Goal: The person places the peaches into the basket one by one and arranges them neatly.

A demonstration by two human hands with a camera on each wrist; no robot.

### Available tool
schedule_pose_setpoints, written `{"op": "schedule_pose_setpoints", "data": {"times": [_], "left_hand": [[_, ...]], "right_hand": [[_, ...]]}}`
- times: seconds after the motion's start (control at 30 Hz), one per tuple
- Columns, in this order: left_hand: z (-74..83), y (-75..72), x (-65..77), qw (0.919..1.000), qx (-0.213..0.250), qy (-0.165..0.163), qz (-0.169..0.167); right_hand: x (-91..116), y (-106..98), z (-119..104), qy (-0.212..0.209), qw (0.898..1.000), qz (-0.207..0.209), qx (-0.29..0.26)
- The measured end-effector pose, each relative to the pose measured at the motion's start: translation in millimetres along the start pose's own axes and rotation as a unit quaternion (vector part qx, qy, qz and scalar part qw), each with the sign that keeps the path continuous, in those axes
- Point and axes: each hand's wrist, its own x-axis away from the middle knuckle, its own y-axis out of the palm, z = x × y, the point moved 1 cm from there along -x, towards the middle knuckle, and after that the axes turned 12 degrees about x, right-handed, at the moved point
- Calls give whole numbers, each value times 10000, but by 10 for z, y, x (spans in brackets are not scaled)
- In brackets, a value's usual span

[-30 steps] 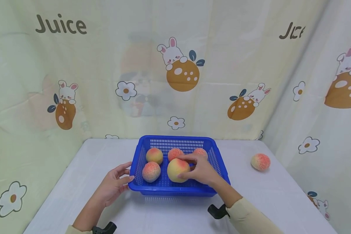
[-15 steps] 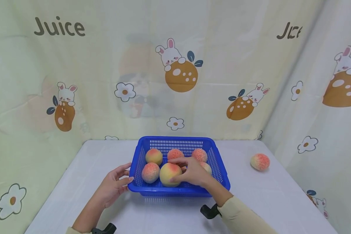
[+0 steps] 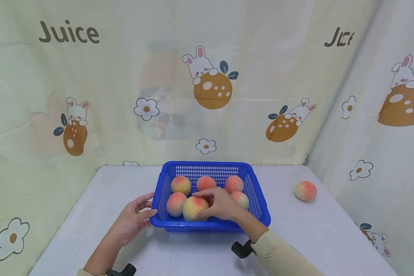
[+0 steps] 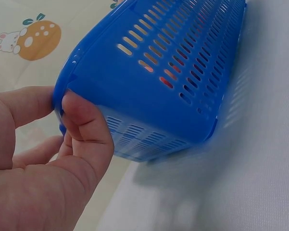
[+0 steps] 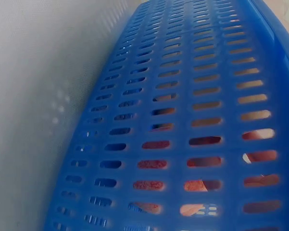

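A blue plastic basket (image 3: 258, 191) with slotted walls stands on the table, holding several peaches. My left hand (image 3: 132, 219) grips the basket's left rim; thumb and fingers pinch that rim in the left wrist view. Inside, near the front wall, my right hand (image 3: 222, 205) holds a yellow peach with a red top (image 3: 193, 209) between thumb and fingers. A speckled peach (image 3: 176, 204) sits at its left, a yellow-red peach (image 3: 181, 186) behind that. Two more peaches line the back, and a pale peach (image 3: 240, 199) is partly behind my right hand. The right wrist view shows mostly the basket wall (image 5: 182, 110).
A lone peach (image 3: 305, 191) lies on the white tablecloth (image 3: 283, 230) to the right of the basket. A printed curtain (image 3: 124, 76) hangs behind the table, and another curtain side runs along the right.
My right hand has moved left and toward me with the yellow peach, lower into the basket's front. The pale peach on the right has come into view. My left hand stays on the rim.
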Motion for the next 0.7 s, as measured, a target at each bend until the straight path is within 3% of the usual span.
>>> {"op": "schedule_pose_setpoints", "data": {"times": [0.7], "left_hand": [[-2,4,6,9999,-123,4,17]], "right_hand": [[-78,100,-40,-30,9991,-254,346]]}}
